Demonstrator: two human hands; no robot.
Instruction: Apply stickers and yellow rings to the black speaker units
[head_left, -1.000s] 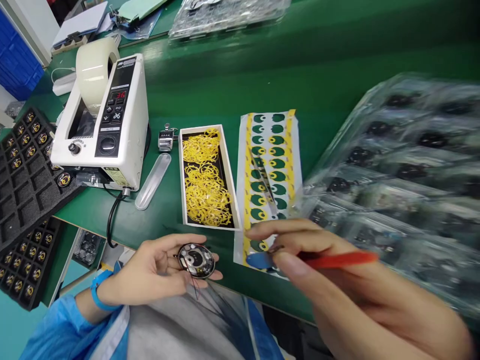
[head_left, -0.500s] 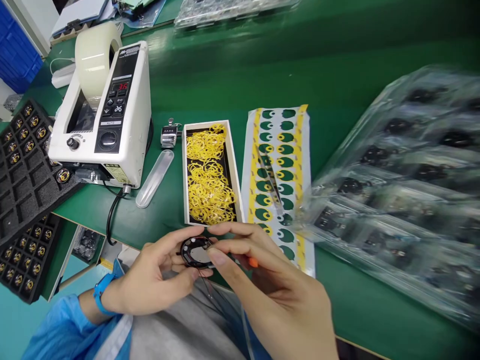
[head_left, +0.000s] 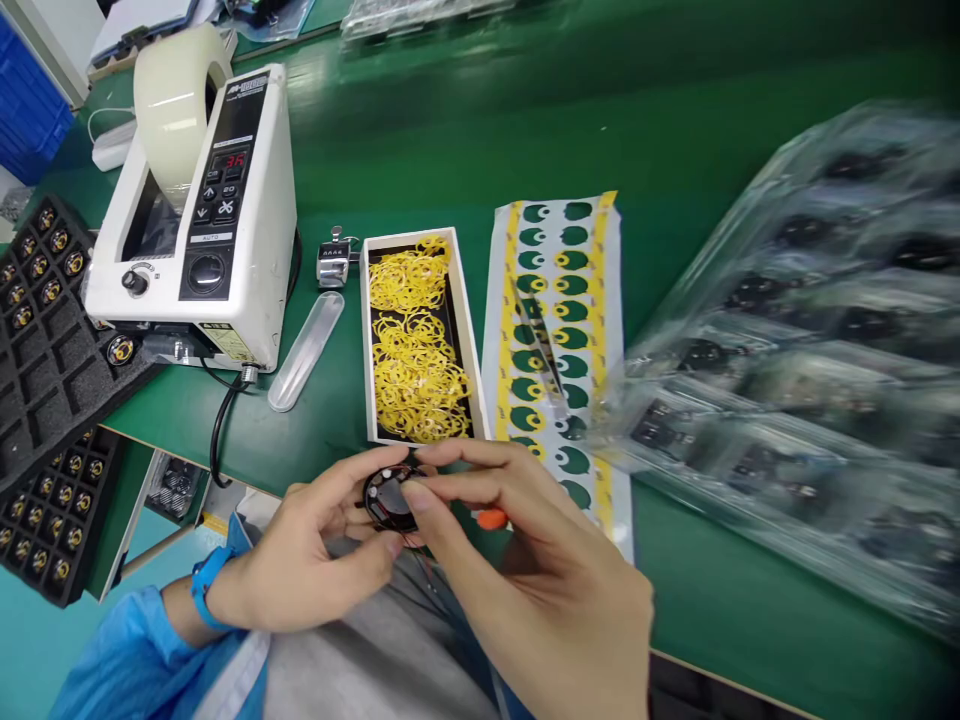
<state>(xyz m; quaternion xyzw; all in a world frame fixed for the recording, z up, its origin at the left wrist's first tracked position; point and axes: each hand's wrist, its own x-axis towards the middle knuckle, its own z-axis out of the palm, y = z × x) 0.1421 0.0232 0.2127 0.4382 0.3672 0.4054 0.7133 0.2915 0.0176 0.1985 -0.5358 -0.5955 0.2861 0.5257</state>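
A small round black part (head_left: 391, 497) with a grey disc in its middle and thin wires hanging below it is held up near the table's front edge. The fingers and thumb of my left hand (head_left: 322, 540) are closed around its left side. My right hand (head_left: 536, 560) pinches at the part's right edge, thumb and fingertip over the grey disc; whether something small sits between them is hidden. An orange tip (head_left: 492, 519) shows under my right fingers; the rest of it is out of sight. Just beyond my hands lies a white box (head_left: 469, 350) of yellow adhesive rings (head_left: 420, 375).
Tweezers (head_left: 541, 335) lie on a sticker sheet (head_left: 491, 300). Clear plastic trays (head_left: 750, 420) with black parts fill the right side. A tape dispenser (head_left: 262, 230), tally counter (head_left: 334, 262), plastic case (head_left: 306, 352) and black foam trays (head_left: 67, 350) are to the left.
My right thumb has shifted slightly left over the part's grey disc, which now looks darker. The orange tip shows more. The view has moved slightly.
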